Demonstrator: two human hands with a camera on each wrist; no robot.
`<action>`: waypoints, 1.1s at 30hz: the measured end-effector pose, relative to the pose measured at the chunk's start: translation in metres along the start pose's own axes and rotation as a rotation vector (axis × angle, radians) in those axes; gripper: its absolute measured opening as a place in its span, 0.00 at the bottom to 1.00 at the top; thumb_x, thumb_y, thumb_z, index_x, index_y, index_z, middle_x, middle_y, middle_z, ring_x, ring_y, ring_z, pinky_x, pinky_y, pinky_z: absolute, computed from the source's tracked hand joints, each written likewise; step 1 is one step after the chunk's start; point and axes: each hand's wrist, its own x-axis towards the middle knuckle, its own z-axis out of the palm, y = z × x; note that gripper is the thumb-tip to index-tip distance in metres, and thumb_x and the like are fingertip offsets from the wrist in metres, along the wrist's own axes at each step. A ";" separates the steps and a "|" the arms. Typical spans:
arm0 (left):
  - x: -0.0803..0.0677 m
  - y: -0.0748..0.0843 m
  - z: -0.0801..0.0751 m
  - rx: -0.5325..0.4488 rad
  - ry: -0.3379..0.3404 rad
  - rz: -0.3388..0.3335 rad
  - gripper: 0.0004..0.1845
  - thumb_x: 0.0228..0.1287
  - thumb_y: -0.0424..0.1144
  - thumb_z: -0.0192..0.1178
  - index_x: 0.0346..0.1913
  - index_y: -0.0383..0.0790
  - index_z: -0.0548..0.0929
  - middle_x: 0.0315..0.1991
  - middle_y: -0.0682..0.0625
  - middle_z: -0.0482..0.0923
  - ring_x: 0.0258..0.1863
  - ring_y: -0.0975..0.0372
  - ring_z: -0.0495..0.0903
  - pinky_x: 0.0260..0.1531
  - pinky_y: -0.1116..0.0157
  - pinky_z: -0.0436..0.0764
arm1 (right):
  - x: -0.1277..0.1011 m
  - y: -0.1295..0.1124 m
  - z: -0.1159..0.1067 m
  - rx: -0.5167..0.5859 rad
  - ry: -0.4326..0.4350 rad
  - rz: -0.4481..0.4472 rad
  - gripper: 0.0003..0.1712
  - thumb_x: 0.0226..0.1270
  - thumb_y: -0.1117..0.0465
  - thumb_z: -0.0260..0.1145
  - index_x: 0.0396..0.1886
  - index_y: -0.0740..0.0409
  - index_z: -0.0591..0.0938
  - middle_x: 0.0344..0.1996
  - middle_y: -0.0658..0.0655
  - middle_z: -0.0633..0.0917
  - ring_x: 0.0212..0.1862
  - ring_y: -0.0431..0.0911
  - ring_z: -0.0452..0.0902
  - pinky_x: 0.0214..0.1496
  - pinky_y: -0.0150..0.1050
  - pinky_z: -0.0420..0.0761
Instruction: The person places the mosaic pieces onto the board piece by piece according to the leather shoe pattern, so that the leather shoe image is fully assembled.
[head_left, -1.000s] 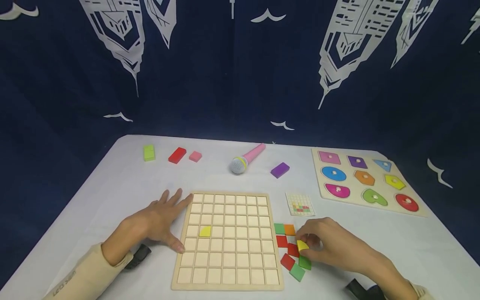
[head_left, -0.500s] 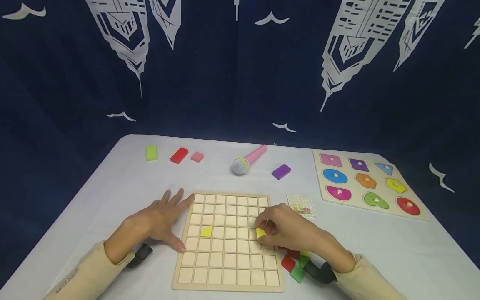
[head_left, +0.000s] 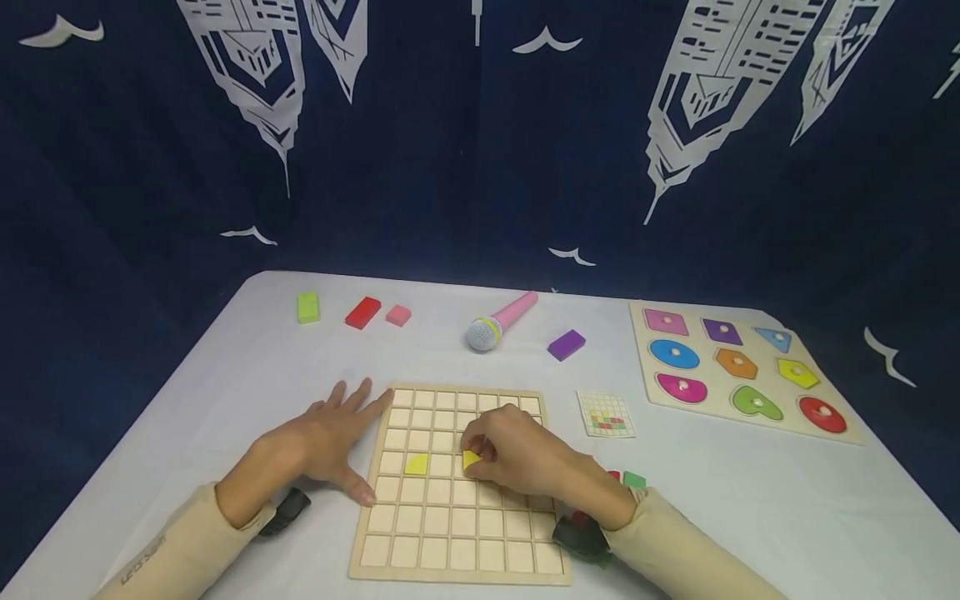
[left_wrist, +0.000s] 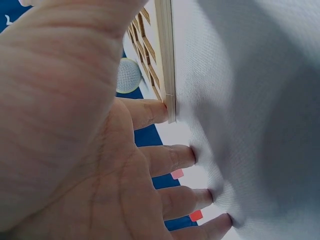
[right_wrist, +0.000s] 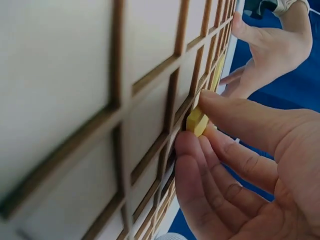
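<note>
A wooden grid board (head_left: pixel 460 575) lies on the white table. My right hand (head_left: pixel 525 454) pinches a yellow tile (right_wrist: pixel 196 121) between thumb and fingertips, close over the middle cells of the board. Another yellow tile (head_left: pixel 416 464), with one rounded corner, sits in a cell toward the left side. With fingers spread, my left hand (head_left: pixel 322 442) rests at the board's left edge, its thumb and forefinger touching the frame and the other fingertips on the tablecloth.
Right of the board, a green tile (head_left: pixel 634 480) and red ones lie partly hidden under my right forearm. A small pattern card (head_left: pixel 606 414) lies nearby. Farther back are a toy microphone (head_left: pixel 501 322), a purple block (head_left: pixel 566 344), a red block (head_left: pixel 363 312) and a shape puzzle (head_left: pixel 750 371).
My right hand has carried the yellow tile from the loose tiles on the right, leftward to the middle of the board. The left hand stays at the board's edge.
</note>
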 end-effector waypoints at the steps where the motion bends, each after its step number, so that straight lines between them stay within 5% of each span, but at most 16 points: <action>1: 0.000 0.000 0.001 -0.001 0.000 0.001 0.74 0.26 0.61 0.82 0.80 0.42 0.53 0.79 0.31 0.43 0.76 0.29 0.40 0.70 0.31 0.53 | 0.001 -0.001 0.001 -0.003 -0.001 0.008 0.07 0.57 0.65 0.77 0.34 0.58 0.86 0.28 0.49 0.84 0.30 0.35 0.77 0.36 0.26 0.79; 6: 0.001 0.001 0.002 -0.006 0.003 0.006 0.74 0.26 0.61 0.82 0.80 0.42 0.53 0.79 0.31 0.42 0.76 0.29 0.40 0.70 0.31 0.52 | 0.003 -0.005 0.003 -0.026 0.005 0.046 0.08 0.57 0.63 0.77 0.26 0.55 0.84 0.21 0.44 0.78 0.27 0.34 0.70 0.31 0.25 0.73; 12: 0.000 0.002 -0.001 -0.006 -0.001 0.003 0.74 0.26 0.61 0.82 0.80 0.42 0.53 0.79 0.31 0.42 0.76 0.30 0.39 0.70 0.32 0.52 | 0.004 -0.012 0.003 -0.057 0.001 0.042 0.32 0.59 0.63 0.76 0.11 0.49 0.60 0.15 0.43 0.58 0.25 0.34 0.56 0.25 0.25 0.56; 19: -0.001 0.001 0.001 -0.002 0.002 0.005 0.74 0.26 0.62 0.82 0.80 0.42 0.52 0.79 0.30 0.43 0.76 0.29 0.40 0.69 0.31 0.53 | 0.000 -0.020 0.006 -0.178 -0.048 0.034 0.27 0.62 0.62 0.73 0.11 0.49 0.68 0.20 0.44 0.67 0.29 0.36 0.63 0.27 0.26 0.66; 21: -0.002 0.000 0.002 -0.001 0.004 0.004 0.74 0.26 0.62 0.82 0.80 0.42 0.53 0.79 0.30 0.43 0.76 0.29 0.40 0.69 0.31 0.53 | -0.005 -0.025 0.008 -0.276 -0.081 0.023 0.17 0.65 0.60 0.72 0.17 0.50 0.78 0.27 0.46 0.75 0.33 0.37 0.68 0.30 0.27 0.73; 23: -0.002 0.001 0.003 -0.001 0.006 0.003 0.74 0.26 0.62 0.82 0.80 0.42 0.53 0.79 0.30 0.43 0.76 0.29 0.41 0.69 0.31 0.53 | -0.012 -0.029 0.009 -0.391 -0.125 0.011 0.05 0.69 0.57 0.68 0.35 0.52 0.87 0.38 0.48 0.80 0.39 0.39 0.72 0.36 0.29 0.79; 27: -0.001 0.001 0.002 -0.005 0.012 0.006 0.74 0.26 0.61 0.82 0.80 0.42 0.54 0.79 0.30 0.44 0.76 0.29 0.41 0.70 0.31 0.52 | -0.029 -0.035 0.010 -0.552 -0.197 0.008 0.28 0.76 0.50 0.59 0.70 0.56 0.74 0.59 0.50 0.74 0.53 0.42 0.68 0.53 0.33 0.78; 33: -0.001 0.002 0.000 -0.003 0.018 0.010 0.74 0.25 0.62 0.82 0.80 0.42 0.54 0.79 0.30 0.44 0.76 0.29 0.41 0.69 0.31 0.53 | -0.051 -0.036 0.011 -0.528 -0.229 -0.008 0.33 0.79 0.47 0.54 0.76 0.56 0.65 0.72 0.52 0.64 0.65 0.45 0.64 0.69 0.40 0.71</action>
